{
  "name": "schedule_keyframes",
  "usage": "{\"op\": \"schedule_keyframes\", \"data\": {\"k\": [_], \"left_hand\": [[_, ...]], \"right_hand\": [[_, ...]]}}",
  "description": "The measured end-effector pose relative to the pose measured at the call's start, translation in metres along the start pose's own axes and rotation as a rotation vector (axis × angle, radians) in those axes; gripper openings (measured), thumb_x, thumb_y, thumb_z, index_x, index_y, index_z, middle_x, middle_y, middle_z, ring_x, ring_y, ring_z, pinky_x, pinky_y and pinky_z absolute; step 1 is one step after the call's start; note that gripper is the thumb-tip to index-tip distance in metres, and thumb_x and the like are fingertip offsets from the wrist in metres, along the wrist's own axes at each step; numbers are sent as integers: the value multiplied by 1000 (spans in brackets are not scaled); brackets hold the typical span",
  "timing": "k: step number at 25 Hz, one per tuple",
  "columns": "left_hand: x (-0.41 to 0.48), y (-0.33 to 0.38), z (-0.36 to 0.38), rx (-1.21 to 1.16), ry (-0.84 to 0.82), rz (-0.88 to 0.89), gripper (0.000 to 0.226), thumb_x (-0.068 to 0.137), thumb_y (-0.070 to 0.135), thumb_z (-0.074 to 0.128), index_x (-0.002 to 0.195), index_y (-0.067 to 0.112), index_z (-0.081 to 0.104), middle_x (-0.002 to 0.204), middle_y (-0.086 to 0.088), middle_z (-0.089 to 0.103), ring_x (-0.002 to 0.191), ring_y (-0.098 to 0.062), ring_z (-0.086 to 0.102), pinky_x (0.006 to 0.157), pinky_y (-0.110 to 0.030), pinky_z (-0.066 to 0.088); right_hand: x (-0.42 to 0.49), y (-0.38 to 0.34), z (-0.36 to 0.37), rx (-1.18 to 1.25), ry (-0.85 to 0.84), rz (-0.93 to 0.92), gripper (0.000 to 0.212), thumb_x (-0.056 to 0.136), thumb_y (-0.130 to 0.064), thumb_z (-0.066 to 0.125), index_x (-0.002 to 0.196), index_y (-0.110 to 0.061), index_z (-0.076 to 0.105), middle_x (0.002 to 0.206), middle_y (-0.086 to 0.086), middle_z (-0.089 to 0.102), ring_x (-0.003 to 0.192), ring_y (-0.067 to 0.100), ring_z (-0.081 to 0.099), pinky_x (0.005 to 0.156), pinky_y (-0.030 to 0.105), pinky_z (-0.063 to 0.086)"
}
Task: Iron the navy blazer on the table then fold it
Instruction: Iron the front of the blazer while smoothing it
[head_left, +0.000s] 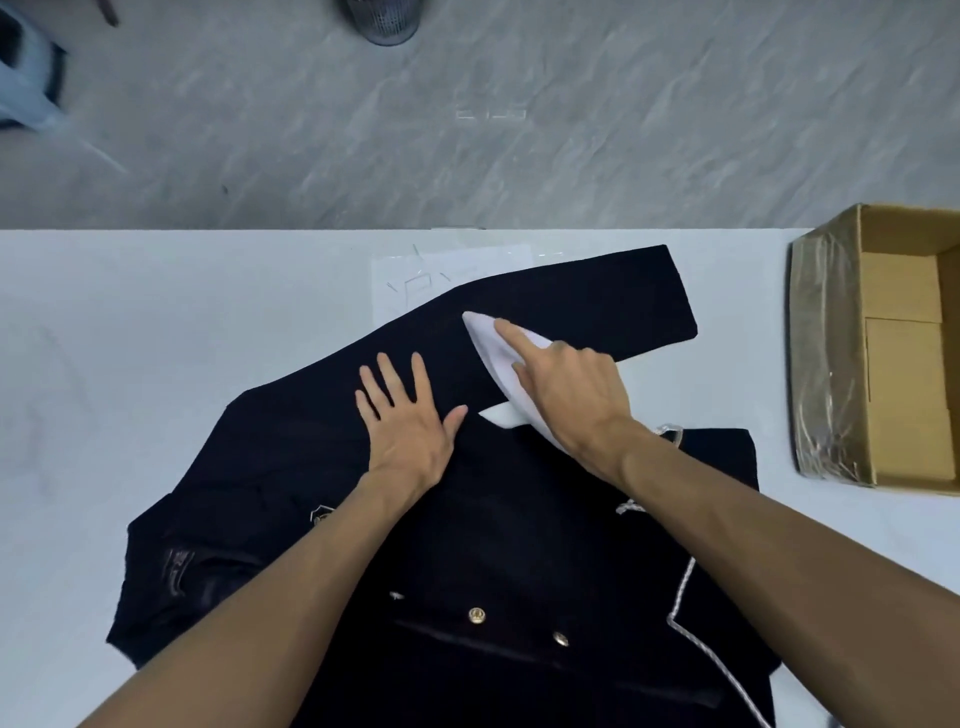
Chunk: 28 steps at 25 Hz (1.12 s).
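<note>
Ironing is the step in hand, by my reckoning, and folding has not begun. From my left: the white table (156, 322) carries the navy blazer (493, 545), spread front-up across the near middle, its body toward me and one sleeve (597, 296) stretched away to the far right. On the chest at the left sits a small crest badge (322, 515), too small for me to read any lettering. Two gold buttons (476, 615) show lower down, their stamping unreadable too.

My left hand (410, 421) lies flat on the cloth where the sleeve meets the shoulder, fingers straight and spread, pressing down and gripping nothing. Just to its right, the white iron (493, 348) rests on the sleeve, nose pointing away and to the left. My right hand (571, 395) is wrapped around its rear, forefinger laid straight along the top; I see no brand or marking on the shell.

Beyond the sleeve, a sheet of paper (395, 280) lies on the table, partly under the cloth, with faint lines and nothing legible. White piping (685, 582) edges the blazer's right front. Far right, an open cardboard box (831, 364) stands at the table's end, apart from the blazer, unprinted as far as I can see.

The next move, I judge, calls for a pass of the iron along the sleeve toward the cuff while my left palm holds the fabric taut, fingers clear of the hot sole.
</note>
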<state>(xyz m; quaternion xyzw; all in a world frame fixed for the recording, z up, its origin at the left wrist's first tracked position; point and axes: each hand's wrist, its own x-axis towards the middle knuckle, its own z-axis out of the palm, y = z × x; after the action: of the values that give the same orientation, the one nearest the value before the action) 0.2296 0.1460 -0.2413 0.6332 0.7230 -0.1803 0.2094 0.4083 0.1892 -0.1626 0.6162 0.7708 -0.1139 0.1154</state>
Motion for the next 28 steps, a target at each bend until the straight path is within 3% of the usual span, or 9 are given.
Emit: {"op": "schedule_keyframes", "data": {"k": [7, 10, 14, 18, 20, 23, 26, 28], "left_hand": [[3, 1, 0, 32, -20, -7, 83, 98, 64, 11, 144, 11, -32, 156, -31, -24, 144, -53, -19, 120, -60, 1], [4, 3, -1, 12, -22, -14, 82, 98, 64, 10, 141, 11, -34, 156, -32, -25, 144, -53, -19, 120, -60, 1], [3, 2, -1, 15, -38, -24, 81, 97, 64, 9, 140, 11, -36, 155, -32, -26, 143, -53, -20, 120, -60, 0], [5, 2, -4, 33, -78, -11, 83, 98, 65, 11, 144, 12, -33, 156, -30, -27, 144, -51, -21, 119, -58, -3], [0, 1, -9, -22, -100, -15, 83, 100, 63, 18, 151, 13, -25, 158, -28, -24, 146, -48, -19, 119, -57, -4], [-25, 11, -26, -212, -4, 7, 76, 102, 46, 41, 157, 10, 4, 162, -26, -8, 150, -43, -5, 123, -51, 2], [-63, 42, -44, -412, -5, 156, 55, 98, 32, 56, 147, 13, 38, 156, -10, 32, 140, -29, 35, 117, -40, 29], [-79, 65, -52, -571, -207, 184, 41, 96, 30, 60, 135, 19, 53, 130, 2, 60, 117, -20, 57, 105, -39, 44]], "right_hand": [[15, 77, -2, 116, 46, 247, 53, 104, -24, 34, 151, -43, 17, 78, 11, 57, 63, 29, 44, 61, 37, 33], [15, 108, -5, 112, 56, 311, 52, 104, -26, 34, 151, -41, 20, 72, 10, 50, 64, 31, 44, 63, 37, 33], [14, 111, -5, 116, 61, 306, 48, 104, -28, 33, 150, -39, 22, 72, 12, 52, 64, 32, 45, 64, 37, 34], [2, 121, -15, 192, 133, 456, 50, 103, -33, 36, 151, -27, 24, 86, 19, 62, 71, 32, 45, 67, 37, 32], [-16, 122, -31, 204, 154, 442, 48, 101, -36, 40, 144, -16, 33, 83, 14, 59, 75, 35, 49, 66, 37, 31], [-53, 125, -52, 491, 237, 495, 37, 95, -46, 48, 103, -11, 58, 76, 6, 59, 72, 32, 56, 60, 35, 36], [-111, 132, -78, 1022, 328, 638, 38, 92, -45, 55, 82, -9, 60, 64, 0, 60, 53, 16, 56, 53, 28, 41], [-153, 140, -88, 1241, 358, 691, 34, 93, -40, 56, 80, -9, 59, 67, 4, 62, 56, 13, 55, 57, 27, 42]]}}
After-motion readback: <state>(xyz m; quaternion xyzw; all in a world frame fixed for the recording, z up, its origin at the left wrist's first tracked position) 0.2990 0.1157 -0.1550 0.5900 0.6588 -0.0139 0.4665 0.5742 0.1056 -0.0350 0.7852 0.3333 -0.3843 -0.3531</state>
